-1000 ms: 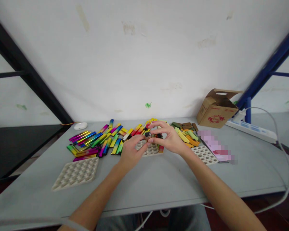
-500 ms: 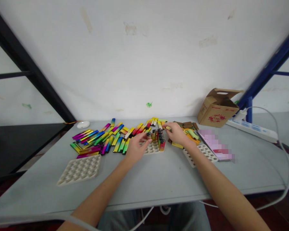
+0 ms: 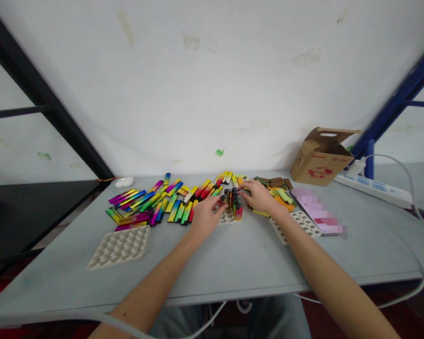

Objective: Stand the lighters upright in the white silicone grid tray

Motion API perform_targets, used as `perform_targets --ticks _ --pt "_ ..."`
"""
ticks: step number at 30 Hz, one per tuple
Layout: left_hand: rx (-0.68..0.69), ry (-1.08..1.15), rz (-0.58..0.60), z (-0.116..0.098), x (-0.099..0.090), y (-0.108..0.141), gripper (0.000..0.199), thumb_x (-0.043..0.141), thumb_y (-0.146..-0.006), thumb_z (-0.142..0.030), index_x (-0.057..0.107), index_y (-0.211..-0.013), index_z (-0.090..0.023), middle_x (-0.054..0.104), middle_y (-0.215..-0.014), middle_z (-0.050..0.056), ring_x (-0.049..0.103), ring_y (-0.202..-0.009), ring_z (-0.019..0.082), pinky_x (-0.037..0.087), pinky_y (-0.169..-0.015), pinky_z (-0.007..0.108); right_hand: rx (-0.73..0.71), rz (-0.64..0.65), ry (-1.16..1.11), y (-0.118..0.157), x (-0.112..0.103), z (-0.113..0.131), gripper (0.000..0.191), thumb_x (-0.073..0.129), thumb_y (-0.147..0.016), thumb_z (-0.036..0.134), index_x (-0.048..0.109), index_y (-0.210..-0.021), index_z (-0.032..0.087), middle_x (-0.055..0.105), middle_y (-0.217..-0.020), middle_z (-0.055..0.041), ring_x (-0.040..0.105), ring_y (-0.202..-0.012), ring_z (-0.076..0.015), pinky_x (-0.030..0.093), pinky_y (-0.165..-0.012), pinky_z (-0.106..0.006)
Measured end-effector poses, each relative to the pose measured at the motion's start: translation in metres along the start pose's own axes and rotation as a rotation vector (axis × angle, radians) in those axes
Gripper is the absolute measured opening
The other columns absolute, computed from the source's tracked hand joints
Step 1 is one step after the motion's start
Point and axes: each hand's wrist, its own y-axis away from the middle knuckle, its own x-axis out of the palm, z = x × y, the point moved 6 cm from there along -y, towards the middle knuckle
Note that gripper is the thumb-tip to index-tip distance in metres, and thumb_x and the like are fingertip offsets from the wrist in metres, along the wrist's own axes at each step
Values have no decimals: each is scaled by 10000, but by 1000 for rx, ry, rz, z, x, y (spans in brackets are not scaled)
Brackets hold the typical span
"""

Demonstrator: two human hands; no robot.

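Upright lighters (image 3: pixel 238 207) with dark metal tops stand in a row at the right side of a white holed tray (image 3: pixel 227 219) in the middle of the table. My left hand (image 3: pixel 207 217) is over the tray's left part, thumb and fingers closed around a lighter (image 3: pixel 224 198) whose dark top shows. Just right of the standing row is my right hand (image 3: pixel 258 195), its fingertips bent together by the lighter tops; what they hold is hidden. Behind and left of the tray lies a loose pile of shiny, many-coloured lighters (image 3: pixel 178 212).
A second holed tray (image 3: pixel 120 247) lies at the left, and another (image 3: pixel 305 222) sits under my right forearm. Yellow and orange pieces (image 3: pixel 284 197) lie behind it. Farther right are a pink flat panel (image 3: pixel 316 209), an opened cardboard box (image 3: pixel 320 165) and a power strip (image 3: pixel 378 188).
My left hand has moved right, closer to the standing lighters. My right hand has stayed almost in place, its fingertips slightly lower beside the row.
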Motion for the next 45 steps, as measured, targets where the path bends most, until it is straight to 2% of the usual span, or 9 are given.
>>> perform_targets --ticks 5,12,17,20,25,28,38,42,45 --pt "-32 23 -13 7 2 2 390 695 -801 -219 590 -1177 -216 740 -881 19 705 -778 180 562 -727 308 -1 -7 -22 0 -2 3 205 538 -886 224 673 -1021 150 647 -1067 -125 556 -1062 -234 396 -959 -342" --pt "9 80 -76 6 -3 2 301 652 -842 -301 613 -1131 -225 736 -910 21 703 -725 151 580 -668 268 0 -15 -43 0 -3 3 195 550 -881 211 672 -1021 152 649 -1065 -129 566 -1035 -225 405 -942 -340" --pt "45 77 -109 5 -5 3 285 624 -870 -313 613 -1144 -232 744 -902 2 714 -748 146 590 -729 272 14 -11 -38 0 -3 3 192 557 -879 211 671 -1022 150 650 -1045 -126 571 -1020 -218 409 -931 -332" --pt "90 12 -117 3 -6 3 238 584 -899 -307 640 -1115 -224 745 -962 23 716 -787 159 584 -757 284 14 -1 -34 0 -2 3 196 559 -877 219 671 -1021 149 652 -1044 -126 571 -1022 -223 409 -933 -336" --pt "250 -136 -63 -12 -9 3 285 518 -930 -264 646 -1181 -221 710 -1078 72 666 -981 199 538 -903 348 3 -18 -44 0 -2 3 186 560 -878 229 676 -1001 150 658 -1055 -127 570 -1028 -224 408 -938 -341" --pt "299 -201 -18 -19 -9 4 348 489 -935 -243 599 -1263 -213 685 -1081 86 633 -1014 205 521 -923 358 3 -31 -58 0 -3 2 184 561 -875 226 673 -1000 150 662 -1059 -126 571 -1030 -221 407 -945 -341" --pt "243 -201 32 -18 -9 4 431 478 -927 -237 504 -1356 -210 632 -1175 98 573 -1117 238 458 -1008 405 17 -32 -16 0 -4 1 220 528 -891 250 661 -1028 141 657 -1063 -138 574 -1047 -232 413 -956 -347" --pt "235 -194 38 -14 -9 4 463 478 -925 -234 473 -1388 -219 589 -1242 101 532 -1192 242 421 -1056 415 19 -36 54 2 -4 3 310 486 -890 190 625 -1153 107 632 -1175 -167 546 -1119 -259 404 -998 -380" --pt "243 -192 71 -12 -8 4 461 464 -928 -225 474 -1388 -232 567 -1270 97 513 -1223 239 415 -1066 415 -67 4 96 4 0 12 393 451 -870 98 604 -1231 128 580 -1313 -147 489 -1228 -261 362 -1064 -408"
